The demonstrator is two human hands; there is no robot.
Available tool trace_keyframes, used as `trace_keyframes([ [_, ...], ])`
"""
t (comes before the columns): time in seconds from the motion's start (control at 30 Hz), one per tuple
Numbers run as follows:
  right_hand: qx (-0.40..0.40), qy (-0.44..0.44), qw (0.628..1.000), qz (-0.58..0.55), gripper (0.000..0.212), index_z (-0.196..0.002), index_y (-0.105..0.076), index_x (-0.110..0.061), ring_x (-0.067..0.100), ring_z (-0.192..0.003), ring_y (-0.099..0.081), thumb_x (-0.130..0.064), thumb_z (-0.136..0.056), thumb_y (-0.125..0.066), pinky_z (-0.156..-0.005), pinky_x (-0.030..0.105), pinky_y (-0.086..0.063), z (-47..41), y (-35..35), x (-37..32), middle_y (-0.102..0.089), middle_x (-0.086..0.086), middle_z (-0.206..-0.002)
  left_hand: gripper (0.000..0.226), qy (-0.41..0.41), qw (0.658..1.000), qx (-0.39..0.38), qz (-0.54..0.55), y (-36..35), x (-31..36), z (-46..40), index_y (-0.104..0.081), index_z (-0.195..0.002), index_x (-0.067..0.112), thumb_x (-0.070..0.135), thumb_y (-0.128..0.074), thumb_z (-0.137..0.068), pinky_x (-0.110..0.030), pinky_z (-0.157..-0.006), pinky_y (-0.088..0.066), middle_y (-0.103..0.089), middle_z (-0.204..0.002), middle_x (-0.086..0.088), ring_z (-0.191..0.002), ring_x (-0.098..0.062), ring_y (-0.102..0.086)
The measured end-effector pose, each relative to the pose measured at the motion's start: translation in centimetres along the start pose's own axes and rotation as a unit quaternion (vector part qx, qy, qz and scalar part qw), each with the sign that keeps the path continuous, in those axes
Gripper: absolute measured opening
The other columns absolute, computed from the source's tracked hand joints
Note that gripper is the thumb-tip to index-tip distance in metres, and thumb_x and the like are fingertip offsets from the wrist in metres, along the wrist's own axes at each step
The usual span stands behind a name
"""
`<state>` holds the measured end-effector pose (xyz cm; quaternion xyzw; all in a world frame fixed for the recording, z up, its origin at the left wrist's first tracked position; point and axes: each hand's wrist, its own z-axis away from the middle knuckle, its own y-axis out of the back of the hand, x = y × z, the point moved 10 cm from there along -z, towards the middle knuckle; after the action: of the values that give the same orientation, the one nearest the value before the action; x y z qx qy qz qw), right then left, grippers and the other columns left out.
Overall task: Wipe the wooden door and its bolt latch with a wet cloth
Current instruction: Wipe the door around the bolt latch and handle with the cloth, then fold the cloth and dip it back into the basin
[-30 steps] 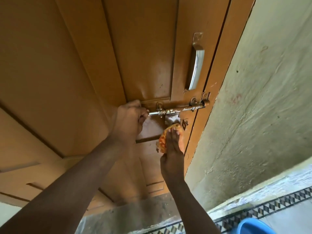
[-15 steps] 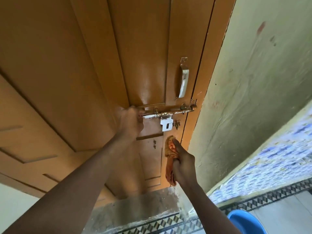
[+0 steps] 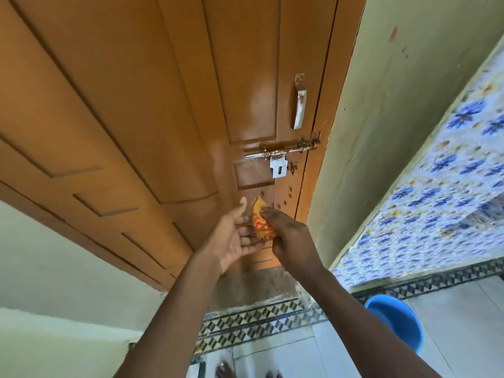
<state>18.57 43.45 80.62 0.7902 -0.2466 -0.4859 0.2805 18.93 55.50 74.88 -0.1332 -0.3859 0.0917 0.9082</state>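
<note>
**Door and bolt latch, with the cloth held low between your hands**

The door [image 3: 131, 105] fills the upper left of your view, brown and panelled, its right edge meeting the frame beside the pale green wall [image 3: 403, 126]. The bolt latch [image 3: 283, 151] lies across that edge, its metal bar level and its flat hasp plate hanging down from it. Just above the latch, a metal pull handle [image 3: 300, 103] stands upright on the door.

Your right hand [image 3: 293, 238] pinches the cloth [image 3: 260, 221], an orange and yellow rag bunched small, with your fingers curled over its lower part. It sits below the latch, in front of the lower door panel; you cannot tell whether it touches the wood. Your left hand [image 3: 231, 241] is spread, palm turned toward the cloth, fingers loose and just beside it, thumb raised. It holds nothing.

Small dark marks dot the door between the latch and the cloth. Down at the lower right, a blue bucket [image 3: 395, 320] stands on the tiled floor [image 3: 272, 356], near a flowered tile wall [image 3: 441, 186]. Your toes show at the bottom edge.
</note>
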Motion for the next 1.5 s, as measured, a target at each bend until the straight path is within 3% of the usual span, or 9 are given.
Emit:
trace_keyframes([
  [0.33,0.036,0.033,0.966,-0.253,0.059,-0.13,-0.065,-0.001,0.021,-0.13,-0.061,-0.001,-0.071,-0.059,-0.1,0.039,-0.057,4.8,0.5,-1.4,-0.066,0.009,-0.136,0.006,-0.092,0.994,0.044,-0.047,2.2,-1.5,2.7,-0.069,-0.087,0.002,0.001,-0.072,-0.093,-0.029,-0.057,-0.063,-0.076,-0.074,-0.011,-0.065,-0.018,-0.074],
  [0.5,0.174,-0.217,0.902,-0.329,0.042,-0.124,-0.07,-0.01,0.015,-0.11,-0.069,-0.032,-0.089,-0.061,-0.092,0.041,-0.06,7.6,1.1,4.2,-0.074,0.004,-0.117,0.018,-0.119,0.991,0.017,-0.058,1.9,-0.8,3.6,-0.068,-0.108,-0.006,0.0,-0.073,-0.091,-0.038,-0.071,-0.064,-0.078,-0.088,-0.016,-0.077,-0.023,-0.074],
  [0.6,0.039,-0.409,0.734,-0.54,0.064,-0.136,-0.059,-0.015,0.03,-0.109,-0.07,-0.061,-0.092,-0.052,-0.081,0.045,-0.062,8.4,-4.9,5.5,-0.069,0.017,-0.127,0.022,-0.134,0.99,-0.029,-0.04,1.0,0.0,4.6,-0.067,-0.113,-0.007,-0.001,-0.071,-0.092,-0.035,-0.071,-0.064,-0.076,-0.093,-0.017,-0.081,-0.022,-0.073],
  [0.7,-0.017,-0.433,0.569,-0.699,0.061,-0.144,-0.05,-0.016,0.043,-0.122,-0.062,-0.056,-0.097,-0.05,-0.099,0.058,-0.053,8.6,-7.1,3.6,-0.061,0.024,-0.138,0.017,-0.141,0.987,-0.05,-0.056,1.3,0.4,5.0,-0.069,-0.111,-0.004,0.0,-0.069,-0.094,-0.035,-0.074,-0.062,-0.075,-0.095,-0.017,-0.085,-0.023,-0.071],
  [0.9,0.065,-0.385,0.711,-0.584,0.052,-0.131,-0.061,-0.007,0.04,-0.113,-0.069,-0.016,-0.083,-0.078,-0.095,0.064,-0.053,7.6,-3.0,4.2,-0.072,0.017,-0.123,0.007,-0.153,0.976,0.006,-0.153,4.5,0.1,4.1,-0.068,-0.104,0.008,0.004,-0.064,-0.1,-0.027,-0.061,-0.055,-0.076,-0.079,0.001,-0.073,-0.015,-0.068],
  [1.07,0.056,-0.391,0.787,-0.473,0.044,-0.121,-0.067,-0.019,0.03,-0.105,-0.074,-0.011,-0.08,-0.081,-0.085,0.052,-0.062,8.6,0.1,4.0,-0.076,0.007,-0.116,0.021,-0.195,0.966,0.012,-0.17,4.5,-1.4,4.0,-0.072,-0.104,0.018,0.0,-0.074,-0.093,-0.036,-0.081,-0.062,-0.078,-0.103,-0.006,-0.091,-0.017,-0.074],
  [1.2,0.093,-0.418,0.815,-0.39,0.047,-0.113,-0.07,-0.022,0.031,-0.101,-0.075,-0.015,-0.072,-0.091,-0.086,0.055,-0.061,11.1,3.0,5.9,-0.078,0.005,-0.109,0.035,-0.226,0.958,-0.021,-0.176,2.0,-2.9,4.1,-0.067,-0.098,0.029,-0.004,-0.076,-0.089,-0.015,-0.072,-0.059,-0.076,-0.096,0.008,-0.088,-0.004,-0.072],
  [1.4,0.162,-0.419,0.81,-0.377,0.052,-0.106,-0.073,-0.014,0.036,-0.096,-0.075,-0.015,-0.059,-0.096,-0.082,0.059,-0.061,15.2,7.1,9.6,-0.078,0.013,-0.102,0.032,-0.239,0.937,-0.121,-0.226,-4.4,-5.3,3.9,-0.072,-0.105,0.024,-0.003,-0.075,-0.089,-0.019,-0.078,-0.058,-0.08,-0.096,0.012,-0.094,-0.003,-0.073],
  [1.5,0.147,-0.383,0.839,-0.357,0.051,-0.098,-0.07,-0.013,0.03,-0.087,-0.075,-0.009,-0.055,-0.098,-0.074,0.045,-0.062,16.1,10.7,11.1,-0.078,0.01,-0.094,0.028,-0.255,0.928,-0.14,-0.235,-8.4,-5.8,4.3,-0.074,-0.108,0.018,-0.005,-0.071,-0.092,-0.02,-0.078,-0.058,-0.08,-0.097,0.01,-0.094,-0.005,-0.073],
])
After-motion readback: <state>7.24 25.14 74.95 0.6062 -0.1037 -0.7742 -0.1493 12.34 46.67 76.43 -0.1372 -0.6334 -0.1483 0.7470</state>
